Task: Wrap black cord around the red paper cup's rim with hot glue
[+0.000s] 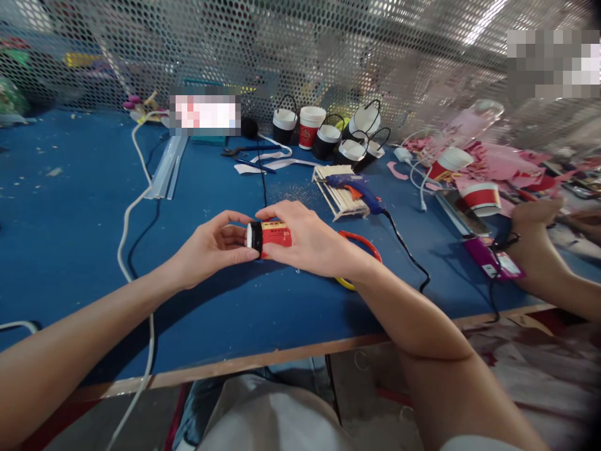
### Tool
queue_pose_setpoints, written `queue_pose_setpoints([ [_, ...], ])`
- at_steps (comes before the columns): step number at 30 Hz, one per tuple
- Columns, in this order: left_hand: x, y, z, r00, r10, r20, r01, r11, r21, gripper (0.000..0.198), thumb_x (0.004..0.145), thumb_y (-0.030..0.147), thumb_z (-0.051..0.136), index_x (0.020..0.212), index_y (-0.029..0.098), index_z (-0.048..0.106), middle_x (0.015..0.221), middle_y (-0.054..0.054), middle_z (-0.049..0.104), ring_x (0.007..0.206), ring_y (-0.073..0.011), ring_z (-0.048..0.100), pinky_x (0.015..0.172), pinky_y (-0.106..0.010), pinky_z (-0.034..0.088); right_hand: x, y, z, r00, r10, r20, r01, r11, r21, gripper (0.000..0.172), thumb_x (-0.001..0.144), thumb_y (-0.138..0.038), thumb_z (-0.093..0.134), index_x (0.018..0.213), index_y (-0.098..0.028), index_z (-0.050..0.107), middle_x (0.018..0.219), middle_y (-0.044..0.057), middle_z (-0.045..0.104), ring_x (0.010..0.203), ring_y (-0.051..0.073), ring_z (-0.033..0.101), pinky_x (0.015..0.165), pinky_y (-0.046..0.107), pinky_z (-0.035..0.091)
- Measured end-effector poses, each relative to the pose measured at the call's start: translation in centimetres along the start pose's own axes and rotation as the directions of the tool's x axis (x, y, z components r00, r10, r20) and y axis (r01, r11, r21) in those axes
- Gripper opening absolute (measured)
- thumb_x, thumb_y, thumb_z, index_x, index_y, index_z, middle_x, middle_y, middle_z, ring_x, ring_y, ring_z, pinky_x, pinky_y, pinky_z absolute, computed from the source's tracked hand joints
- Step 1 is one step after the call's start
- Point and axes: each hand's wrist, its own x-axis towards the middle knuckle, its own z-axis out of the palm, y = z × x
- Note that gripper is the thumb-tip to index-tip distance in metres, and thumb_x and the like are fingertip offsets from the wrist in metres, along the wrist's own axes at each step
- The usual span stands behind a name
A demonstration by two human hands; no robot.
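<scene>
Your two hands are closed on one red paper cup (278, 235), which lies on its side at the centre of the frame, over the blue table (211, 326). Your left hand (211, 248) curls its fingers and thumb about the white end and the black band (256, 239); your right hand (306, 240) grips the red body. Whether the cup touches the table cannot be told. A black cord (263, 181) runs down the table toward the cup from a black ball (249, 128) at upper centre. Right of centre, a blue hot glue gun (359, 188) rests on a wooden stick rack (342, 212). Scissors (369, 240) with red and yellow handles lie partly hidden by your right forearm. Clear glue sticks (168, 169) lie at upper left. At the right edge, a co-worker's hand (534, 214) is near a purple box (493, 258).
</scene>
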Motion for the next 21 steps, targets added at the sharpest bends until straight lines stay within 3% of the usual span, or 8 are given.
queue_pose_setpoints([
  [15,-0.2,0.1,0.0,0.998,0.057,0.023,-0.059,0.994,0.097,0.046,0.069,0.024,0.077,0.106,0.018,0.051,0.093,-0.004,0.066,0.085,-0.0158,0.064,0.077,-0.032,0.054,0.1,0.2,-0.1,1.0,0.022,0.015,-0.023,0.998,0.053,0.043,0.077,-0.027,0.057,0.118,-0.015,0.053,0.119,0.009,0.057,0.113,0.025,0.049,0.096,0.043,0.039],
  [18,-0.1,-0.1,-0.1,0.986,0.162,0.046,-0.167,0.972,0.165,0.046,0.069,0.023,0.077,0.107,0.019,0.051,0.102,-0.005,0.063,0.09,-0.0171,0.063,0.081,-0.034,0.054,0.1,0.3,-1.0,1.0,-0.01,0.021,0.008,0.995,0.098,0.045,0.079,-0.027,0.057,0.121,-0.012,0.051,0.123,0.011,0.055,0.115,0.023,0.05,0.098,0.039,0.04],
  [21,-0.1,-0.4,-0.4,0.942,0.33,0.065,-0.333,0.891,0.309,0.048,0.07,0.021,0.076,0.111,0.02,0.052,0.108,-0.006,0.058,0.095,-0.0172,0.06,0.085,-0.034,0.053,0.0,0.8,-2.0,0.998,-0.015,0.06,0.01,0.995,0.098,0.055,0.079,-0.034,0.06,0.128,-0.014,0.046,0.13,0.012,0.05,0.119,0.024,0.049,0.098,0.039,0.041],
])
